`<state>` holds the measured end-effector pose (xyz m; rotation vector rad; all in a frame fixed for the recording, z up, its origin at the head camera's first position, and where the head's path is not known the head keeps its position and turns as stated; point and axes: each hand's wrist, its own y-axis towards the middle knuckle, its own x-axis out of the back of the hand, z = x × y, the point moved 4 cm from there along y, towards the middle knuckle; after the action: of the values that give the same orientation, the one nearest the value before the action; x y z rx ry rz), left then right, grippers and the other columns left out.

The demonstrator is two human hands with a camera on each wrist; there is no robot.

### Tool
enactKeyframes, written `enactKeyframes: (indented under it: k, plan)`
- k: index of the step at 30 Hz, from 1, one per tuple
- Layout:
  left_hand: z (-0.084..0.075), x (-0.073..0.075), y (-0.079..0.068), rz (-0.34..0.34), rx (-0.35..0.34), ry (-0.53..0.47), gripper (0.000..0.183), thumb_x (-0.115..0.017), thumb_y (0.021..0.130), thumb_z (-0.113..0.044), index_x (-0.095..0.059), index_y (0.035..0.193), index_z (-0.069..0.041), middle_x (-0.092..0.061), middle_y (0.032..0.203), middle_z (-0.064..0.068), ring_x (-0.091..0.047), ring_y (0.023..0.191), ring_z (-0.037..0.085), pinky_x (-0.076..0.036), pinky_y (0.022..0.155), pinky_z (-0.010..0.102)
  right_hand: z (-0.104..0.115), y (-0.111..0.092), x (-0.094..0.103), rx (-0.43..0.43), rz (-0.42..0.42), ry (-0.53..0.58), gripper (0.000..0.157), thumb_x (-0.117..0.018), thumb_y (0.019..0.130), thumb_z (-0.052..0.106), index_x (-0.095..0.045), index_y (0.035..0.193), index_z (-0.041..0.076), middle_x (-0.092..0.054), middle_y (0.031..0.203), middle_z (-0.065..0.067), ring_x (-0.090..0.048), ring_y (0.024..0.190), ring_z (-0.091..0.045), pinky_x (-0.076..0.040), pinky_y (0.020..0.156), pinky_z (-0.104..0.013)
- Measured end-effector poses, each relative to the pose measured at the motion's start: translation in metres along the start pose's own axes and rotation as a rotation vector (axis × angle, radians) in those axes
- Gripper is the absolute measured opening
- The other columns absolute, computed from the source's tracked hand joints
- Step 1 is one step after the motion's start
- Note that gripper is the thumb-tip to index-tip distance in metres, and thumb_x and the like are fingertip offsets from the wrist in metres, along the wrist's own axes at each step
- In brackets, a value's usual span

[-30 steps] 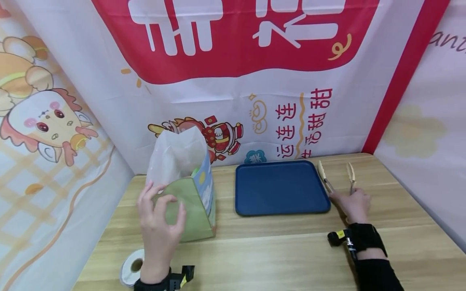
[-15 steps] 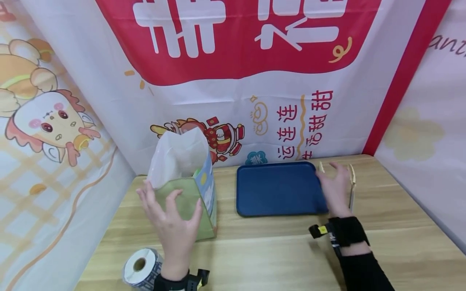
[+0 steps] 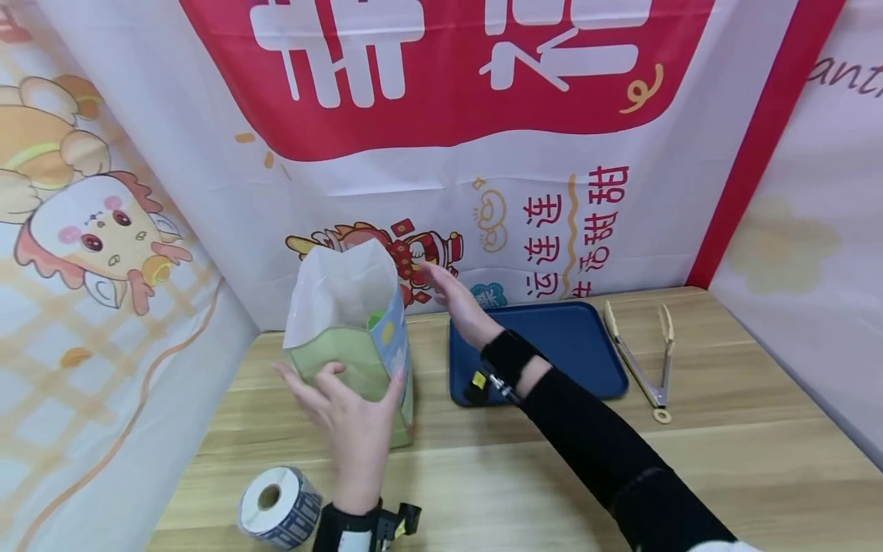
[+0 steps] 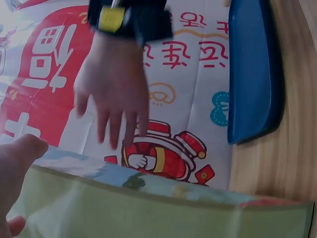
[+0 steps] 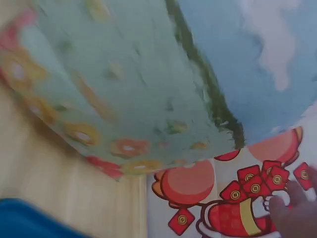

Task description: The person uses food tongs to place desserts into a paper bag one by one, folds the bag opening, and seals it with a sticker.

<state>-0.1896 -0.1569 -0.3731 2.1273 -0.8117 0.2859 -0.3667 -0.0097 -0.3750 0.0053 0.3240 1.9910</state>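
A paper bag (image 3: 348,349) stands upright at the left, its top open, with a green side, a white inside and a printed face of sky and flowers. My left hand (image 3: 355,422) is at its green side, thumb and fingers spread across it. Beyond the bag's printed face, my right hand (image 3: 465,307) reaches over the tray with straight fingers, holding nothing; the left wrist view shows this right hand (image 4: 114,84) with its fingers apart. The printed face (image 5: 129,89) fills much of the right wrist view. Tongs (image 3: 648,368) lie spread beside the tray.
A blue tray (image 3: 586,345) lies at the back of the wooden table (image 3: 483,475), under my right wrist. A roll of labels (image 3: 279,506) stands front left, beside my left wrist. Printed cloth (image 3: 552,153) hangs behind the table and along both sides.
My right hand has left the tongs on the table and swung left across the tray towards the bag. The left hand has shifted right and closer to me, spreading over the bag's green side.
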Motion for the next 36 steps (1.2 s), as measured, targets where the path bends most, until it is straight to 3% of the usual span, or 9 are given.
enactKeyframes:
  k: [6, 11, 16, 20, 23, 27, 32, 34, 36]
  plan:
    - [0.000, -0.007, 0.001, -0.054, 0.025, -0.027, 0.074, -0.083, 0.063, -0.040, -0.036, 0.106, -0.003, 0.007, 0.152, 0.026, 0.008, 0.138, 0.028, -0.017, 0.109, 0.065, 0.000, 0.035, -0.037, -0.024, 0.147, -0.005, 0.045, -0.033, 0.103, 0.023, -0.036, 0.146, 0.011, -0.037, 0.149, -0.008, -0.037, 0.128, -0.021, -0.023, 0.113, -0.052]
    - [-0.002, -0.012, 0.002, -0.093, 0.000, -0.062, 0.073, -0.083, 0.063, -0.036, -0.036, 0.106, -0.001, -0.006, 0.146, 0.030, -0.008, 0.133, 0.035, -0.025, 0.106, 0.062, 0.011, 0.050, -0.038, -0.013, 0.136, -0.028, 0.048, -0.033, 0.102, 0.019, -0.030, 0.149, 0.015, -0.030, 0.152, -0.005, -0.032, 0.131, -0.022, -0.026, 0.111, -0.054]
    - [0.005, -0.011, 0.001, -0.066, 0.032, -0.069, 0.070, -0.083, 0.063, -0.032, -0.038, 0.106, -0.001, -0.013, 0.141, 0.030, -0.018, 0.127, 0.040, -0.032, 0.100, 0.061, 0.007, 0.060, -0.040, -0.073, 0.175, 0.078, 0.047, -0.027, 0.104, 0.027, -0.028, 0.150, 0.016, -0.033, 0.151, -0.011, -0.034, 0.131, -0.027, -0.027, 0.111, -0.055]
    - [0.017, 0.001, 0.006, -0.039, 0.080, -0.100, 0.068, -0.083, 0.062, -0.025, -0.040, 0.108, -0.002, -0.015, 0.142, 0.028, -0.021, 0.126, 0.040, -0.033, 0.098, 0.065, 0.002, 0.053, -0.045, -0.141, 0.182, 0.061, 0.045, -0.029, 0.104, 0.026, -0.033, 0.147, 0.014, -0.043, 0.143, -0.014, -0.046, 0.121, -0.027, -0.043, 0.100, -0.044]
    - [0.026, 0.014, 0.014, -0.018, 0.074, -0.130, 0.067, -0.084, 0.062, -0.022, -0.041, 0.109, 0.001, -0.020, 0.141, 0.030, -0.023, 0.126, 0.041, -0.028, 0.101, 0.064, 0.004, 0.042, -0.042, -0.111, 0.112, -0.009, 0.044, -0.035, 0.101, 0.014, -0.038, 0.145, 0.011, -0.046, 0.141, -0.012, -0.050, 0.115, -0.023, -0.047, 0.092, -0.040]
    - [0.037, 0.027, 0.030, 0.032, 0.067, -0.200, 0.069, -0.084, 0.065, -0.021, -0.039, 0.112, 0.004, -0.029, 0.136, 0.030, -0.026, 0.126, 0.039, -0.022, 0.108, 0.060, 0.010, 0.025, -0.032, -0.046, 0.029, -0.097, 0.043, -0.042, 0.097, 0.004, -0.042, 0.140, 0.005, -0.048, 0.138, -0.016, -0.049, 0.116, -0.021, -0.046, 0.098, -0.045]
    - [0.052, 0.037, 0.051, 0.169, 0.193, -0.285, 0.079, -0.084, 0.067, -0.027, -0.025, 0.112, 0.000, -0.032, 0.125, 0.023, -0.033, 0.120, 0.037, -0.030, 0.105, 0.057, 0.018, -0.007, -0.017, 0.043, 0.025, -0.152, 0.033, -0.052, 0.093, 0.003, -0.053, 0.126, -0.001, -0.059, 0.121, -0.014, -0.054, 0.108, -0.020, -0.046, 0.099, -0.046]
    - [0.059, 0.043, 0.060, 0.256, 0.272, -0.347, 0.079, -0.083, 0.069, -0.027, -0.018, 0.111, -0.008, -0.029, 0.130, 0.019, -0.031, 0.124, 0.036, -0.030, 0.106, 0.056, 0.019, -0.022, -0.012, 0.065, 0.084, -0.146, 0.029, -0.053, 0.093, 0.004, -0.055, 0.121, -0.002, -0.061, 0.112, -0.012, -0.056, 0.103, -0.021, -0.047, 0.096, -0.045]
    - [0.066, 0.050, 0.070, 0.360, 0.309, -0.406, 0.079, -0.080, 0.074, -0.022, -0.013, 0.115, -0.015, -0.023, 0.138, 0.019, -0.024, 0.130, 0.036, -0.024, 0.110, 0.056, 0.020, -0.035, -0.010, 0.075, 0.165, -0.147, 0.027, -0.055, 0.093, 0.005, -0.056, 0.118, -0.003, -0.062, 0.108, -0.011, -0.057, 0.101, -0.023, -0.049, 0.094, -0.044]
